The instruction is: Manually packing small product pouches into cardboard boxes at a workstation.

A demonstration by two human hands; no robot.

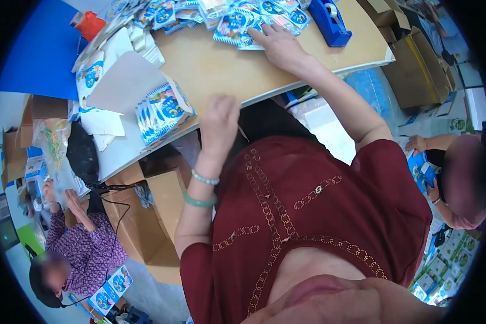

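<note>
My right hand (281, 48) lies at the far side of the tabletop with its fingers spread. Its fingertips touch a blue-and-white sachet (252, 41) at the near edge of a loose sachet pile (232, 24). My left hand (220, 121) is curled closed above the near table edge; what is inside it, if anything, is hidden. To its left stands an open white carton (186, 102), its lid (119, 83) folded back, with a row of blue-and-white sachets (159, 112) upright in it.
A blue tape dispenser (332, 24) stands right of the pile on the table (200, 59). Flattened white cartons (94, 75) lie at the left. Open cardboard boxes (421, 70) are at the right and below the table (146, 221). Other people work on the left (86, 237) and right (464, 183).
</note>
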